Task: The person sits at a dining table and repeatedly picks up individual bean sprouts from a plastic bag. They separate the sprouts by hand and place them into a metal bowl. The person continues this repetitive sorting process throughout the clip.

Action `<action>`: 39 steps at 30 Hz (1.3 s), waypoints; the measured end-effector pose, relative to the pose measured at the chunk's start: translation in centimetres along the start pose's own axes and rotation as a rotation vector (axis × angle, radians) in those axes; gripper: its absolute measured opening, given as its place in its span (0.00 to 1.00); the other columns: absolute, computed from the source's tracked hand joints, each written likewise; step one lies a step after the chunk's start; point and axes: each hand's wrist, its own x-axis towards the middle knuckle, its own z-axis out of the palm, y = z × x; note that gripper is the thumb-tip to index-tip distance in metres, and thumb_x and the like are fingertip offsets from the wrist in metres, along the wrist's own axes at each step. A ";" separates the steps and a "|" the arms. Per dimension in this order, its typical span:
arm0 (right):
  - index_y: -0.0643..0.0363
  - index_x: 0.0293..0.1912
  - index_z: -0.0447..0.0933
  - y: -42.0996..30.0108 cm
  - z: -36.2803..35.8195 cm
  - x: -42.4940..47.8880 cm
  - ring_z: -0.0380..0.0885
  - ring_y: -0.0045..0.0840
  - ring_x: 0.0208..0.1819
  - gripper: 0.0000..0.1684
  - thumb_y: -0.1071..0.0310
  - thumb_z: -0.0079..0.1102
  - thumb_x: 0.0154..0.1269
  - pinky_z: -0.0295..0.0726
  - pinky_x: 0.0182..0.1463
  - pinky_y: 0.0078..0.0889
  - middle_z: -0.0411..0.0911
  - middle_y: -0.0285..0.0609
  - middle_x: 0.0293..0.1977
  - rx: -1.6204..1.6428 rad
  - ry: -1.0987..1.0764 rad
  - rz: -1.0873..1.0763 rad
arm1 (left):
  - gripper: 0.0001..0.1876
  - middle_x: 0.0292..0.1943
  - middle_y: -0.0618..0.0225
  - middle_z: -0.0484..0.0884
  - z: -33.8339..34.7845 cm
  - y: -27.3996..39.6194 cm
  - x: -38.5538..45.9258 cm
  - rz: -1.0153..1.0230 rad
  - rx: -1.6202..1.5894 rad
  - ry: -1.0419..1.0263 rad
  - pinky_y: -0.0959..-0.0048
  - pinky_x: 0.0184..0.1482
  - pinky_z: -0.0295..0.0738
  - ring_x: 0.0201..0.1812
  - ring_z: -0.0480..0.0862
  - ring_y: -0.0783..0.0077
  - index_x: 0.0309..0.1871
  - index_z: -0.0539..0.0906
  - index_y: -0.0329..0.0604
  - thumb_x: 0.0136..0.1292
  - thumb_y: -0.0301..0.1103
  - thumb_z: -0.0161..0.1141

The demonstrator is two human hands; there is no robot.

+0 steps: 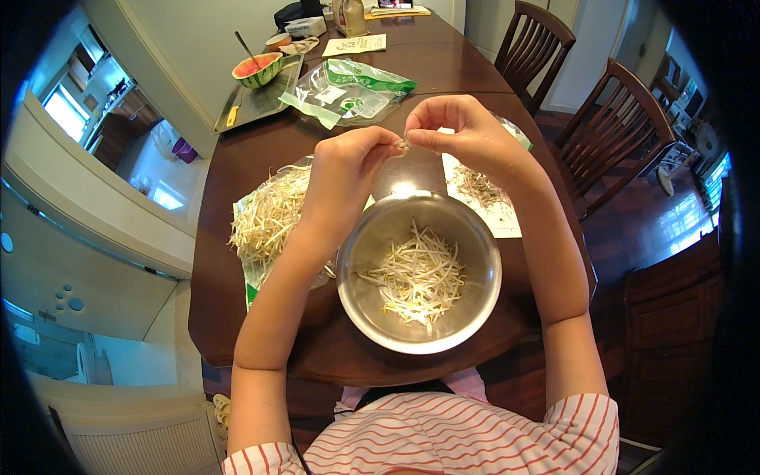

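Above the far rim of a stainless steel bowl [350, 297], my two hands meet fingertip to fingertip. My left hand [350, 172] pinches a small pale piece, seemingly of bean sprout [402, 145]. Thumb and forefinger of my right hand [469, 133] come together right beside it; whether they grip part of it cannot be made out. White bean sprouts [418, 276] lie in the bowl. A large heap of bean sprouts [267, 219] rests on a plastic bag at the left, partly behind my left forearm. Brownish sprout roots [481, 189] lie on white paper [504, 225] at the right.
Beyond my hands lies a green and clear plastic bag [356, 92]. A metal tray [267, 98] at the far left bears a cut watermelon [258, 70] with a utensil in it and a yellow-handled knife [233, 116]. Wooden chairs [620, 119] stand along the right side of the dark wooden table [225, 297].
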 end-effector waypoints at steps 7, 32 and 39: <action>0.60 0.37 0.79 0.1 -1.8 -0.4 0.74 0.09 0.33 0.12 0.61 0.67 0.66 0.72 0.39 0.14 0.79 0.29 0.31 0.204 -0.239 0.236 | 0.07 0.33 0.56 0.86 0.1 0.3 0.0 0.242 0.306 0.039 0.64 0.39 0.80 0.35 0.86 0.54 0.38 0.85 0.37 0.55 0.20 0.63; 0.61 0.34 0.84 5.8 -4.0 0.0 0.84 0.37 0.38 0.05 0.74 0.67 0.55 0.81 0.42 0.38 0.84 0.45 0.36 -0.936 0.128 0.090 | 0.17 0.45 0.65 0.88 -2.3 3.5 -1.5 -0.271 -0.401 -0.545 0.74 0.51 0.78 0.47 0.85 0.75 0.60 0.80 0.36 0.70 0.31 0.60; 0.66 0.47 0.82 11.5 1.4 2.9 0.84 0.35 0.42 0.17 0.71 0.70 0.58 0.82 0.47 0.34 0.85 0.51 0.40 -0.431 -0.185 0.023 | 0.19 0.44 0.66 0.87 -6.1 1.3 0.7 -0.277 -0.441 -0.108 0.79 0.48 0.77 0.44 0.84 0.80 0.60 0.80 0.41 0.68 0.36 0.64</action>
